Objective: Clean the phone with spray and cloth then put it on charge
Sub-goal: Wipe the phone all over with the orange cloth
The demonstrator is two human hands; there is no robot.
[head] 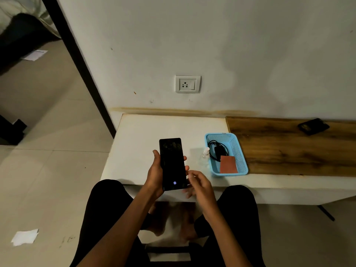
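Note:
My left hand (156,173) grips a black phone (172,162), screen up and dark apart from a small lit dot near its lower end, held above the front of the white table (142,135). My right hand (199,183) hovers just right of the phone's lower edge with fingers loosely spread and holds nothing. A small clear spray bottle (205,154) stands on the table left of a blue mesh basket (238,151). Inside the basket lie a black charger with its cable (217,151) and a folded reddish cloth (228,164).
A white wall socket with a switch (187,84) sits on the wall above the table. A wooden surface (289,147) extends to the right, with a dark flat object (313,126) at its far end. My knees are beneath the table's front edge.

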